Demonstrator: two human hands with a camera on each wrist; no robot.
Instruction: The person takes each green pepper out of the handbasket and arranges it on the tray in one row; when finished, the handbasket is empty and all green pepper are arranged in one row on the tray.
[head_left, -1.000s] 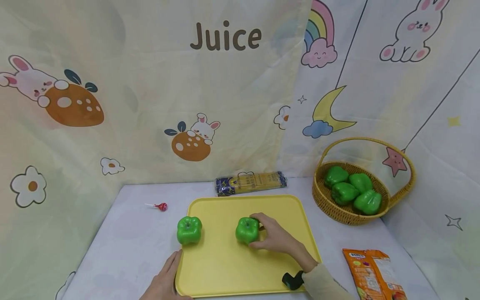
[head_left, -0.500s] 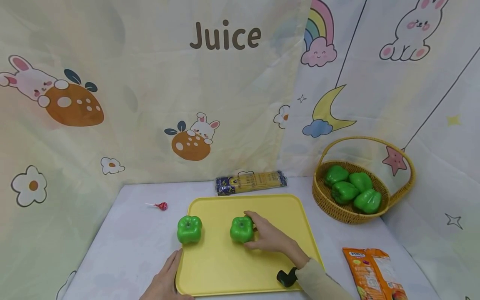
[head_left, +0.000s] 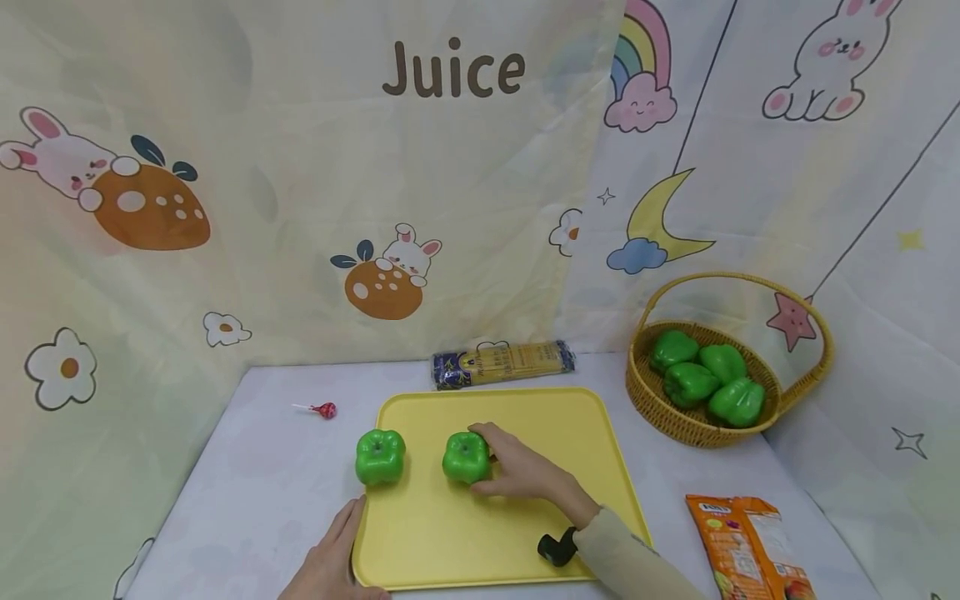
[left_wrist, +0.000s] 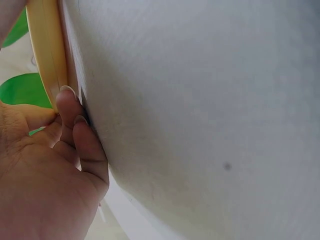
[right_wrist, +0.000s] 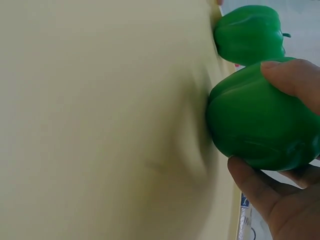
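Observation:
My right hand (head_left: 528,475) holds a green bell pepper (head_left: 466,457) over the middle of the yellow tray (head_left: 480,542). The right wrist view shows thumb and fingers round this pepper (right_wrist: 265,115), low at the tray surface; I cannot tell whether it touches. A second green bell pepper (head_left: 380,457) sits at the tray's left edge, stem up. My left hand (head_left: 326,554) is at the tray's front left, just below that pepper. In the left wrist view, the left hand (left_wrist: 45,175) grips the tray rim (left_wrist: 47,45), its fingers curled at the underside.
A wicker basket (head_left: 675,429) with several green peppers stands at the back right. Behind the tray lies a long noodle packet (head_left: 504,364). An orange snack bag (head_left: 750,546) is at the right, a red lollipop (head_left: 326,410) at the left. A patterned cloth (head_left: 487,167) hangs behind.
My right hand has moved left across the tray with the bell pepper, closer to the second pepper. The left hand keeps its place on the tray's edge.

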